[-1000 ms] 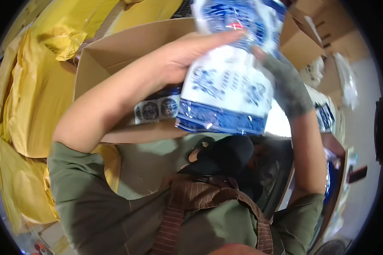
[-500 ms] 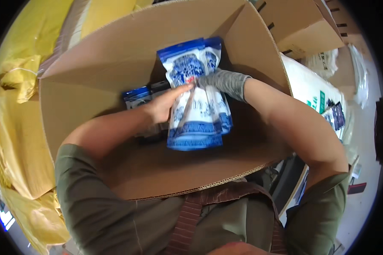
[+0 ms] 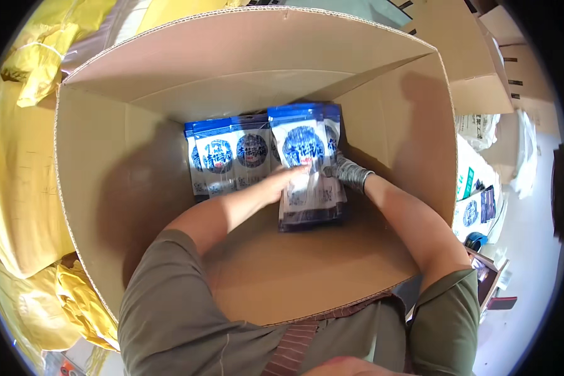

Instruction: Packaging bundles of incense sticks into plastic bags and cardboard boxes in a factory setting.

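Note:
Deep in a big cardboard box (image 3: 276, 276), both my hands hold a small stack of blue-and-white zip pouches (image 3: 304, 200). My bare left hand (image 3: 281, 183) grips its left side, with fingers over the front pouch. From the right, my right hand (image 3: 349, 171) in a grey knitted glove clasps the other edge; some of its fingers are hidden. The stack stands nearly upright by the far wall. Left of it, several matching pouches (image 3: 218, 153) stand in an overlapping row in the box, partly covered by my left forearm.
Yellow wrapped bundles (image 3: 25, 188) crowd the left side. Another cardboard box (image 3: 448, 44) stands at the upper right. Beyond the right wall are a white sack (image 3: 464, 156) and a few loose pouches (image 3: 476, 210). The box's near edge lies against my body.
The held pouches have gone lower into the box and to the right, beside the row. My arms reach farther in, and the pouches in the row now show more plainly.

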A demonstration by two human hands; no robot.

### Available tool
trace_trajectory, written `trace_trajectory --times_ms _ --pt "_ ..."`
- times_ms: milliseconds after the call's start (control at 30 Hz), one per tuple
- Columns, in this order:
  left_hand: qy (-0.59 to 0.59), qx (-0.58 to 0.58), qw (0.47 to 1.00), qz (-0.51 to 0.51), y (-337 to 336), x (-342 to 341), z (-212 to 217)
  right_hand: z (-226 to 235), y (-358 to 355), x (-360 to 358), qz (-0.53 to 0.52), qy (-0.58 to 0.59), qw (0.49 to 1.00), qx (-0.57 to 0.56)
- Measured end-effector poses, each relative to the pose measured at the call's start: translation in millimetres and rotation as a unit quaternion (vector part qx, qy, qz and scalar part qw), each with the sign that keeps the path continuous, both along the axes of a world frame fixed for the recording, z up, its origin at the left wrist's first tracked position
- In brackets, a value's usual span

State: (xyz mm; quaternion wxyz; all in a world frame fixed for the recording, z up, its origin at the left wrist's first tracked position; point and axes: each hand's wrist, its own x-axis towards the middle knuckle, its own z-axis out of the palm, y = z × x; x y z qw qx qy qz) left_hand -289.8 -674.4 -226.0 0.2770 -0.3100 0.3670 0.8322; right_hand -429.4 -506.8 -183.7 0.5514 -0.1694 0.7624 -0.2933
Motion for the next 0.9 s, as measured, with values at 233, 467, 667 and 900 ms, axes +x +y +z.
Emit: trace_trajectory --times_ms 233,467,667,900 --pt "-0.140 -0.283 0.944 -0.099 -58 -24 -58 53 -30 -49 0.462 0.174 0.855 0.159" --pt "0.215 -0.396 0.874 -0.183 -120 -88 80 318 -86 -1 0.241 0.377 0.895 0.005" --pt "0.543 -0.378 0.725 -0.192 -46 -91 305 380 84 109 -0.083 0.440 0.869 -0.208" --pt "0.817 -0.198 0.524 -0.138 153 -13 450 285 275 376 -0.625 0.305 0.718 0.007"
